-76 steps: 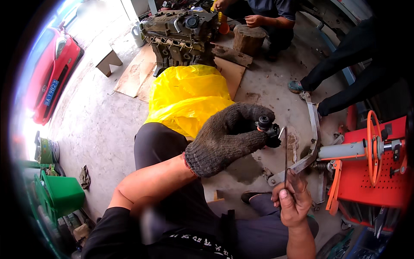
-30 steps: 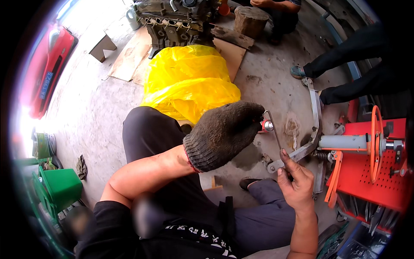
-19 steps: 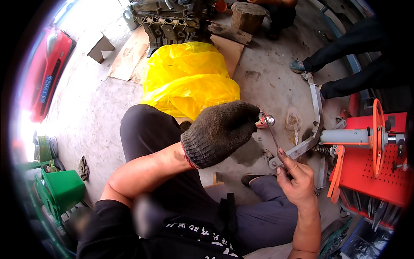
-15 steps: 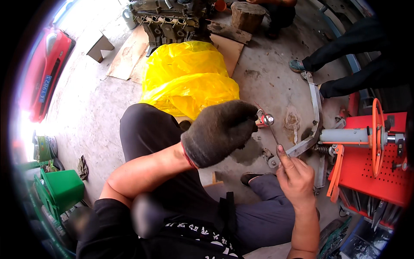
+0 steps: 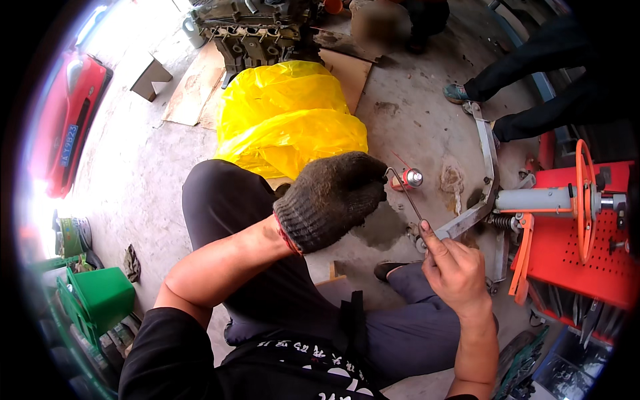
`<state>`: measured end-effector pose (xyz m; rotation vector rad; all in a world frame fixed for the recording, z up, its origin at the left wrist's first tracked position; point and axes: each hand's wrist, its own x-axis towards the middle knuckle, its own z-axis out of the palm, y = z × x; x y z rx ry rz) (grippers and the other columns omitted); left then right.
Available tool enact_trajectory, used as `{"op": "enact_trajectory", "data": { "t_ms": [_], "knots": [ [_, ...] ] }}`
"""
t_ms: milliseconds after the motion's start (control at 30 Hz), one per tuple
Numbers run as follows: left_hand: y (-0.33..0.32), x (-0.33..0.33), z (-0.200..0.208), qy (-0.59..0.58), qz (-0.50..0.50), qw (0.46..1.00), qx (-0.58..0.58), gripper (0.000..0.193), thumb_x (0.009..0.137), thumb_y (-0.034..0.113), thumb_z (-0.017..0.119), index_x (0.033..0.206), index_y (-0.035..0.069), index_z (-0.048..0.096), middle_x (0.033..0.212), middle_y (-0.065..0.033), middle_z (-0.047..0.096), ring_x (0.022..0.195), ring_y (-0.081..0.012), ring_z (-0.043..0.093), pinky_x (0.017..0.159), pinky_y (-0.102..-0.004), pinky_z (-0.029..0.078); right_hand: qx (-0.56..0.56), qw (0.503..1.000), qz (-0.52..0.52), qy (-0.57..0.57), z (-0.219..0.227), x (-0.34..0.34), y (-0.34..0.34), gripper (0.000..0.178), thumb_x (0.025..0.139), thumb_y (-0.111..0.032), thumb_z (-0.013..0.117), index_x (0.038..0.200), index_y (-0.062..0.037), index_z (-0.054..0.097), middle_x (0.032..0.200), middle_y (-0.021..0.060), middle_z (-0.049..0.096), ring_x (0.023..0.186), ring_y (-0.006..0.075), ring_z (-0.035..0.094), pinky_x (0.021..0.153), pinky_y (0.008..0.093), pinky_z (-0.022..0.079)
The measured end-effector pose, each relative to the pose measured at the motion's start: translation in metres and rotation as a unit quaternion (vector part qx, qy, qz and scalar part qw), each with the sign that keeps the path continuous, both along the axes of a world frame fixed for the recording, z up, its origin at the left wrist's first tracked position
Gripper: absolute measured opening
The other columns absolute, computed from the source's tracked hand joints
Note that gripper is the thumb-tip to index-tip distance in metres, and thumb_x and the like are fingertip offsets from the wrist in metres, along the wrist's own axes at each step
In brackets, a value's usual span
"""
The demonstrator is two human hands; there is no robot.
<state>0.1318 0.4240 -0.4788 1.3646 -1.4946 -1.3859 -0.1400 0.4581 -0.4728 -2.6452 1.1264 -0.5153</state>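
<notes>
My left hand [image 5: 330, 200], in a dark knit work glove, is closed with its back toward me. Whatever it may hold is hidden behind the glove. My bare right hand [image 5: 457, 270] pinches the lower end of a thin metal rod with a hooked tip [image 5: 408, 200]. The rod's curved end lies at the gloved fingertips; I cannot tell whether the glove grips it. Past the rod, a red spray can [image 5: 402, 181] with a silver end and a thin red straw is on the floor.
A yellow plastic sheet [image 5: 290, 120] covers something in front of me, before an engine block [image 5: 257, 40]. At right are a red perforated tool cart [image 5: 600, 257] and a grey metal arm [image 5: 490, 160] near another person's legs. Left are a green bin [image 5: 103, 297] and a red car [image 5: 73, 127].
My gloved left hand has shifted slightly left. The right hand with the rod has also moved a little left, and more of the spray can shows between them.
</notes>
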Motion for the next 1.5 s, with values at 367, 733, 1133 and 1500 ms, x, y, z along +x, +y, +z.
{"op": "enact_trajectory", "data": {
  "t_ms": [367, 733, 1133, 1500],
  "knots": [
    [0.009, -0.010, -0.012, -0.183, 0.027, 0.950, -0.252, 0.026, 0.092, 0.008, 0.068, 0.118, 0.007, 0.066, 0.099, -0.0136, 0.073, 0.089, -0.0309, 0.072, 0.077, -0.0379, 0.057, 0.298, 0.931, -0.046, -0.207, -0.007, -0.012, 0.004, 0.062, 0.081, 0.010, 0.067, 0.141, -0.0021, 0.057, 0.069, 0.0017, 0.057, 0.061, 0.0071, 0.049, 0.058, 0.0220, 0.042],
    [0.001, -0.002, -0.021, -0.159, -0.042, 0.908, -0.385, 0.047, 0.088, 0.004, 0.068, 0.133, 0.000, 0.058, 0.114, -0.0138, 0.069, 0.104, -0.0324, 0.067, 0.089, -0.0392, 0.054, 0.620, 0.650, -0.059, -0.435, -0.011, -0.025, 0.003, 0.062, 0.089, -0.001, 0.064, 0.149, -0.0101, 0.049, 0.061, 0.0040, 0.050, 0.046, 0.0082, 0.042, 0.040, 0.0228, 0.035],
    [0.012, -0.015, -0.016, -0.063, 0.079, 0.948, -0.301, 0.033, 0.088, 0.003, 0.072, 0.120, 0.006, 0.063, 0.105, -0.0140, 0.070, 0.091, -0.0305, 0.073, 0.078, -0.0367, 0.057, 0.556, 0.653, -0.091, -0.505, -0.017, 0.022, 0.037, 0.062, 0.095, 0.000, 0.059, 0.154, -0.0092, 0.041, 0.068, 0.0045, 0.054, 0.052, 0.0092, 0.047, 0.045, 0.0242, 0.042],
    [0.008, -0.008, -0.016, -0.099, 0.048, 0.947, -0.302, 0.038, 0.090, -0.002, 0.066, 0.127, 0.006, 0.061, 0.105, -0.0140, 0.070, 0.092, -0.0281, 0.072, 0.077, -0.0356, 0.057, 0.313, 0.880, -0.089, -0.347, -0.043, 0.025, 0.041, 0.062, 0.095, 0.004, 0.062, 0.152, -0.0047, 0.042, 0.070, 0.0008, 0.056, 0.056, 0.0065, 0.047, 0.053, 0.0210, 0.041]
  ]
}}
